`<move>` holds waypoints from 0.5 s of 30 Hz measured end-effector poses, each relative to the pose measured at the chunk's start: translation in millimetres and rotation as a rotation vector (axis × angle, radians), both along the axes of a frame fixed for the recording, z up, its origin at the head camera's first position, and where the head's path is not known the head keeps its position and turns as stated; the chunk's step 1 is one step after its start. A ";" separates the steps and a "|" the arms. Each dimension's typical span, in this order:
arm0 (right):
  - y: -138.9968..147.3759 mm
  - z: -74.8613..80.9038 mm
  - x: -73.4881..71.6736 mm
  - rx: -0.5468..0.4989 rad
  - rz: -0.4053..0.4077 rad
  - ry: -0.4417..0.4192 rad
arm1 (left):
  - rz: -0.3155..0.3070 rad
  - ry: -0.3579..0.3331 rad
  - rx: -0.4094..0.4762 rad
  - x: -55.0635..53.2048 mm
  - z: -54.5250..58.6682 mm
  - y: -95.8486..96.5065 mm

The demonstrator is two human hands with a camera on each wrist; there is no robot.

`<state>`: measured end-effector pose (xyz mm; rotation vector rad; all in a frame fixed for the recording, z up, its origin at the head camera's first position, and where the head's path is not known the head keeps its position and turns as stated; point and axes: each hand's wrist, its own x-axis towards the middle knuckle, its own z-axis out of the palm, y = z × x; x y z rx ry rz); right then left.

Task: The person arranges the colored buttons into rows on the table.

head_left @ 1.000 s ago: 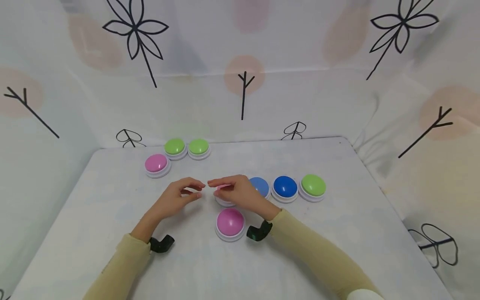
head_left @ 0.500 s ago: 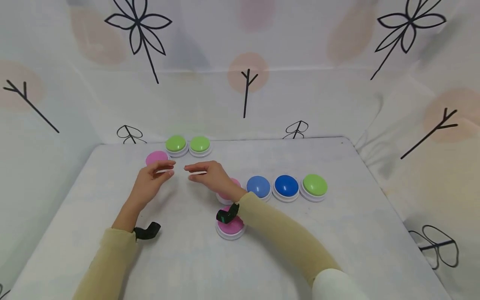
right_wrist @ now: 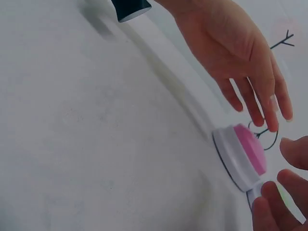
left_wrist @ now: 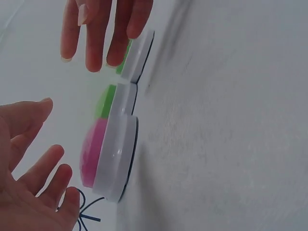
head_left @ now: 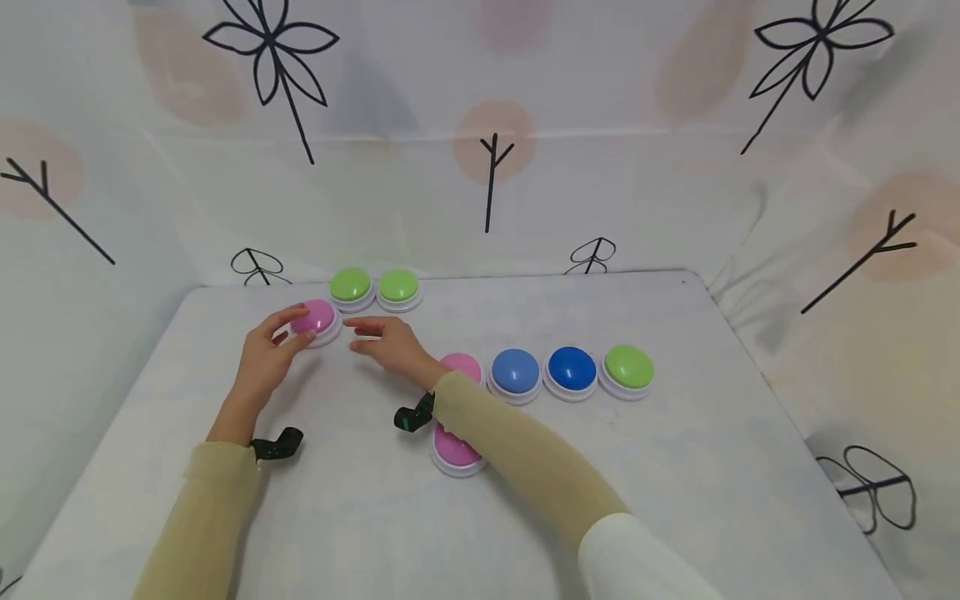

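Observation:
A pink push button (head_left: 321, 314) with a white round base sits at the far left of the table. My left hand (head_left: 262, 354) is at its left side, fingertips overlapping the pink dome in the head view. In the left wrist view, the left hand's fingers (left_wrist: 60, 180) are loosely bent and stand off from the dome. To the button's right hovers my right hand (head_left: 397, 346), fingers extended and holding nothing. The right wrist view has the left hand (right_wrist: 236, 53) over the pink dome (right_wrist: 250, 144), with the right hand's fingers (right_wrist: 272, 204) on the opposite side.
Two green buttons (head_left: 350, 285) stand behind the pink one. A row to the right has a lighter pink button (head_left: 462, 364), a light blue one (head_left: 515, 371), a dark blue one (head_left: 572, 368) and a green one (head_left: 628, 367). My right sleeve partly covers a magenta button (head_left: 454, 450) in front.
Both hands have moved left and away from the middle of the table, toward the far-left pink button. The left hand's fingertips have come to its side. The buttons have stayed in place.

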<state>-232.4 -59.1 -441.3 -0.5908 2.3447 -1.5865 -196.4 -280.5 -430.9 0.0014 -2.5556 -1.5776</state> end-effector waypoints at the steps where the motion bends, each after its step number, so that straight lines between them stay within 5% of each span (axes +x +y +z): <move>1: -2.9 -2.0 -2.3 0.012 0.014 0.005 | 0.000 -0.011 0.000 -2.2 -1.4 -2.4; 6: -16.7 -9.7 -13.0 0.048 0.063 0.016 | -0.021 -0.066 0.000 -12.8 -6.7 -11.1; 15: -41.2 -15.0 -20.7 0.062 -0.041 -0.011 | -0.055 -0.103 0.046 -28.4 -13.2 -18.8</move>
